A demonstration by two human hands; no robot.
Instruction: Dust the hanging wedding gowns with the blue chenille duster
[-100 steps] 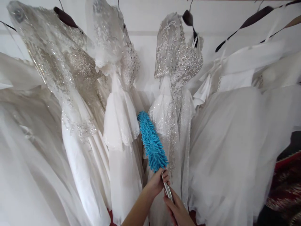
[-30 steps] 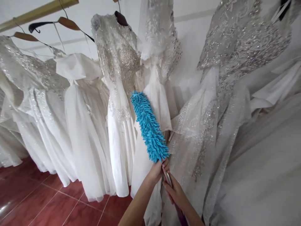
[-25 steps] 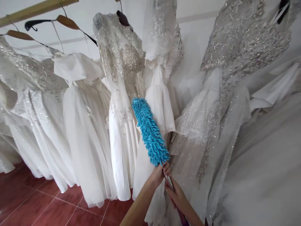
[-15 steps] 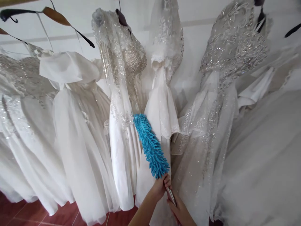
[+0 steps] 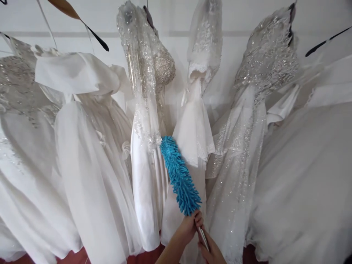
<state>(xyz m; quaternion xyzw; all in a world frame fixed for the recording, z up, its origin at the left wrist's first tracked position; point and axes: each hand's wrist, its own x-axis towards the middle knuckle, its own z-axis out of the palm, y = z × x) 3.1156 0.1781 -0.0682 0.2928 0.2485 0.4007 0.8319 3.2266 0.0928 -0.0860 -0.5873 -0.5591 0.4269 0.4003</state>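
A fluffy blue duster slants up and to the left from my hands at the lower middle. My left hand is closed round its metal handle just under the blue head. Lower down the same handle, my right hand grips it with curled fingers. The duster's tip lies at a beaded white gown, by its sparkling sleeve end. Behind the blue head hangs a narrow white gown with a lace edge; whether the duster touches either one, I cannot tell.
A plain off-shoulder white gown hangs left. Right of the duster hang a gown with a beaded bodice and a wide-skirted gown. Dark hangers stand out before the white wall. Red floor tiles show below the hems.
The view has shifted, so the gowns sit differently in it. The duster and both hands appear slightly lower and further right, with the same grip on the handle.
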